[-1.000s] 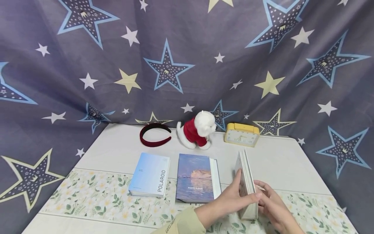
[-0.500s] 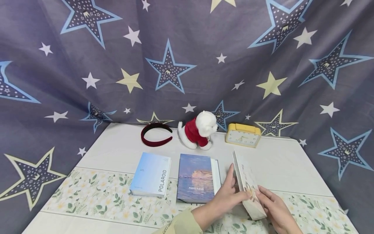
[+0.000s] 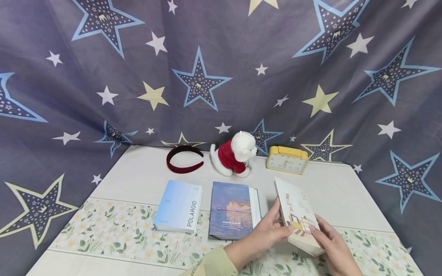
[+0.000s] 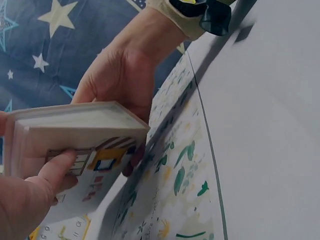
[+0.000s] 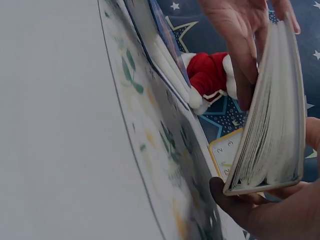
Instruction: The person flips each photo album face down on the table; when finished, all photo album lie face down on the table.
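Both hands hold a thick, pale photo album (image 3: 298, 214) with a small coloured street drawing on its cover, tilted above the front right of the table. My left hand (image 3: 264, 235) grips its left side, thumb on the cover and fingers behind. On the right edge, my right hand (image 3: 333, 245) holds it with the thumb on the front. The right wrist view shows its stack of pages (image 5: 272, 115) end-on between the covers. Just left of my left hand lies a blue seascape photo album (image 3: 229, 211), and farther left a light blue POLAROID album (image 3: 177, 207).
Along the back of the table stand a dark red headband (image 3: 184, 168), a white toy dog (image 3: 241, 147) in a red top and a yellow alarm clock (image 3: 288, 161). A star-patterned curtain (image 3: 221, 76) hangs behind. A floral strip (image 3: 114, 230) crosses the table.
The pale album has turned from nearly edge-on to show its drawn cover, its lower end swinging right. My right hand has shifted slightly right along with it. The other things have stayed put.
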Available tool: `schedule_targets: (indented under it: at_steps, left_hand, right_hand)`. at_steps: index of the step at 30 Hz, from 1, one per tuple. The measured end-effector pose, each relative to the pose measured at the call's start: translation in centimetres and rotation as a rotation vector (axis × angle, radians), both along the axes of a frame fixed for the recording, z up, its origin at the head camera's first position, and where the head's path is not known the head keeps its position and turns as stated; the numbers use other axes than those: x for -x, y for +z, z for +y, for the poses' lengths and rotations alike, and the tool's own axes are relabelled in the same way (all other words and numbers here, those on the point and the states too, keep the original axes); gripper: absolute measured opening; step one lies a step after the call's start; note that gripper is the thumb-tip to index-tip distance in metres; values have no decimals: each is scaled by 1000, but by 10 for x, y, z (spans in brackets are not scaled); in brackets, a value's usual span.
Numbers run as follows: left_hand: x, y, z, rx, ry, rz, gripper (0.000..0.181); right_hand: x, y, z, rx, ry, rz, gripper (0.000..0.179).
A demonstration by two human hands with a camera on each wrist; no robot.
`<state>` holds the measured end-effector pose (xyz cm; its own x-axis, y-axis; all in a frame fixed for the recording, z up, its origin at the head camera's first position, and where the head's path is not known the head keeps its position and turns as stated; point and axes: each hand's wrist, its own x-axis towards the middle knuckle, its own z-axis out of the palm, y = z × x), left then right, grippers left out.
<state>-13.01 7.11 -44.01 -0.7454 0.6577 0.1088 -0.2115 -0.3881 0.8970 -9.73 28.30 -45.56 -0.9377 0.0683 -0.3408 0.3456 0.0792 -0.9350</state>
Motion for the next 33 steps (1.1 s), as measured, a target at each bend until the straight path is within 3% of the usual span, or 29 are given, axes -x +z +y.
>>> schedule_targets:
  at_steps: [5,12,24,33]
  left_hand:
    - [1,-4,2,58,10,35,75]
    - [1,-11,7,369,94,85,69]
    - [1,-21,9,756,92,263,66]
    - [0,-21,14,948,125,369,68]
  right_hand:
    - [-2,2,7,-101,-38,-24,96]
    - [-3,0,15,-335,-37,-28,105]
    - [-4,0,7,-484,-21,7,86]
    - [-5,0,2,-541,-11,2,84]
